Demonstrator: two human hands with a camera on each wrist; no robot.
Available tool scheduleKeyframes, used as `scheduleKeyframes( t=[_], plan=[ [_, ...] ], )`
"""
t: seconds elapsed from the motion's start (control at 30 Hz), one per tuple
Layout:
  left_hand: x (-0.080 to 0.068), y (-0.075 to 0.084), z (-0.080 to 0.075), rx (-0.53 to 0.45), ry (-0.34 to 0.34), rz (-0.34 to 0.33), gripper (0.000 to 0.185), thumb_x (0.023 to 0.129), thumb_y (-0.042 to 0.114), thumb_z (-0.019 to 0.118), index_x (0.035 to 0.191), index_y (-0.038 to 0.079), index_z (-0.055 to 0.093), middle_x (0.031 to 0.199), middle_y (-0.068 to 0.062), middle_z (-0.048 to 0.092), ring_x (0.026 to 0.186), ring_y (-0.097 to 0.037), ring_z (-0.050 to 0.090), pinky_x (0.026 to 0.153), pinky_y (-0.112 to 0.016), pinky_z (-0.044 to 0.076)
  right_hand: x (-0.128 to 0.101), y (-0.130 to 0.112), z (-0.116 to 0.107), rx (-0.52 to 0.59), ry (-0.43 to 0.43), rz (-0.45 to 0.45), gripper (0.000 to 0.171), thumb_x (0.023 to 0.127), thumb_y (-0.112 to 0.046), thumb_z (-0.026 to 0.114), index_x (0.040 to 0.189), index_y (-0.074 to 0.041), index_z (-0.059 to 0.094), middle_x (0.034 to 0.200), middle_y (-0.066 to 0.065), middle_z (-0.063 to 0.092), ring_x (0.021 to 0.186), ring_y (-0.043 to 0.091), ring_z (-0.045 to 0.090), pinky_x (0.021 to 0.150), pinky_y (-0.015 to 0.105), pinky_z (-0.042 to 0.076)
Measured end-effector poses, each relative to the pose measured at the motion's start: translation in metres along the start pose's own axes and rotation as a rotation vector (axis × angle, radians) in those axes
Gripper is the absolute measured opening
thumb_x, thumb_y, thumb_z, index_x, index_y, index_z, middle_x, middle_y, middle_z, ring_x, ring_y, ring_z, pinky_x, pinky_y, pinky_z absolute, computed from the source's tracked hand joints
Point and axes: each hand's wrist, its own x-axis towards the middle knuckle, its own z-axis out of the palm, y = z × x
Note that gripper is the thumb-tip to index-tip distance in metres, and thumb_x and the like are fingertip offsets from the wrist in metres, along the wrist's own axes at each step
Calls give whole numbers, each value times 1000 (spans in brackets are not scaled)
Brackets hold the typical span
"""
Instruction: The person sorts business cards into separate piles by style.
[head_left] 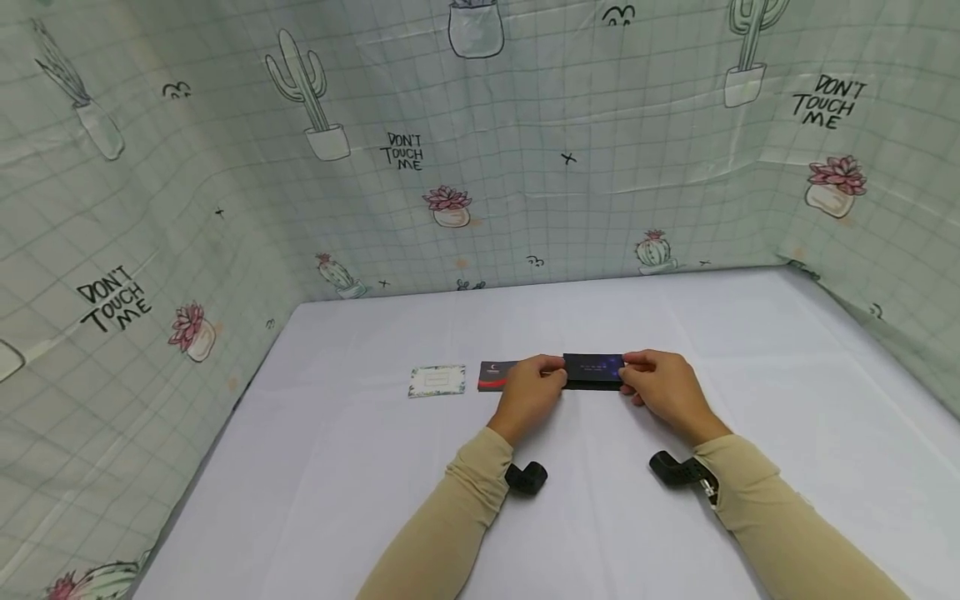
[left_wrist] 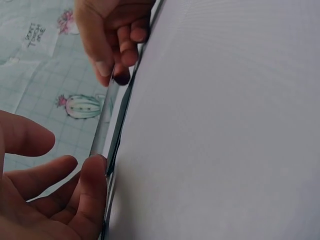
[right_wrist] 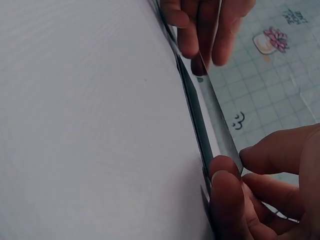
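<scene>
Both hands, left [head_left: 531,390] and right [head_left: 663,385], pinch the dark card [head_left: 592,369] by its ends at the counter's [head_left: 375,483] centre; keep fingers light and level, I judge, clear of the red card [head_left: 496,376] at 9 o'clock.

pale floral card [head_left: 437,381] | red-black card [head_left: 496,376] | white table [head_left: 375,467] | cactus-print backdrop [head_left: 525,167]

Head view high, facing forward-down over white table [head_left: 375,500]. Wrist views close, table-level, facing each other along dark card [head_left: 592,369].
</scene>
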Motion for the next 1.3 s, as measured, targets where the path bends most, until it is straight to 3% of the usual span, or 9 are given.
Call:
scheduleKeyframes(
  t=[0.27,0.5,0.63,0.93,1.3],
  plan=[
    [-2,2,1,23,-10,-38,27,96,21,62,118,12,74,109,1,70,93,-10,62,85,-35,51,1,1,0,1,-15,-11,34,93,-10,64,121,9,64,87,13,72,61,16,64,57,27,53],
    [-3,-1,1,-30,-30,-37,26,95,18,62,118,11,73,88,4,69,75,-8,60,72,-29,49,2,1,0,-13,-24,-4,33,93,-11,63,120,9,64,82,10,72,61,15,63,57,27,53],
    [-4,-2,0,-53,-28,-36,25,96,16,61,117,11,72,81,5,67,72,-8,60,69,-28,48,2,0,1,-17,-26,4,33,95,-12,62,121,8,64,81,9,72,62,16,64,57,27,52],
    [-4,-4,0,-60,-47,-21,21,96,14,61,113,9,73,83,6,68,75,-5,63,70,-26,49,0,-3,1,-47,-16,24,33,98,-16,57,122,5,63,84,9,72,65,18,65,60,29,51],
    [-7,-5,-2,13,-54,21,22,95,16,63,113,11,73,85,9,69,77,-3,63,74,-27,49,-1,-6,1,-28,4,40,33,101,-17,55,122,7,62,85,13,72,61,16,65,58,28,50]
  ],
)
